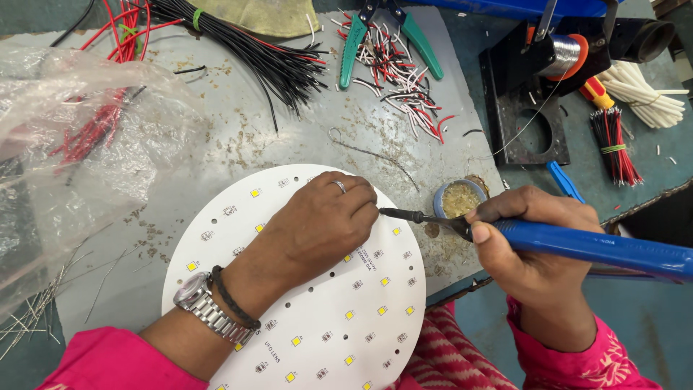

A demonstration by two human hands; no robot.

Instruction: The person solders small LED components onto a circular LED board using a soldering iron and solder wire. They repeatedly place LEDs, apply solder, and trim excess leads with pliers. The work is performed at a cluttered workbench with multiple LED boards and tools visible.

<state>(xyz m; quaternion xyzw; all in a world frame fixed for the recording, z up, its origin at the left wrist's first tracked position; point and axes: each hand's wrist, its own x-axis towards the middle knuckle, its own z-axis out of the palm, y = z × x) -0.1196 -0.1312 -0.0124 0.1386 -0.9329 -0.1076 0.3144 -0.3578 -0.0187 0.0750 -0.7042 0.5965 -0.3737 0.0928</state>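
Nearest the camera, the round white LED board (317,318) overhangs the near edge of the grey work plate (238,144), small yellow chips and dark printed labels dotted across it. Left hand (321,224) lies curled on the board's middle, fingertips pinched at something too small to make out. Right hand (527,238) is wrapped around the blue soldering iron (599,245), whose dark tip reaches to just beside those fingertips. Beyond the tip sits a small round tin of flux (460,198). Left, a crumpled clear plastic bag (79,144) blurs the red wires inside. Farther off: black wire bundle (260,50), green-handled cutters (382,32), solder spool (563,54) on its black stand. Open plate lies between board and wires.
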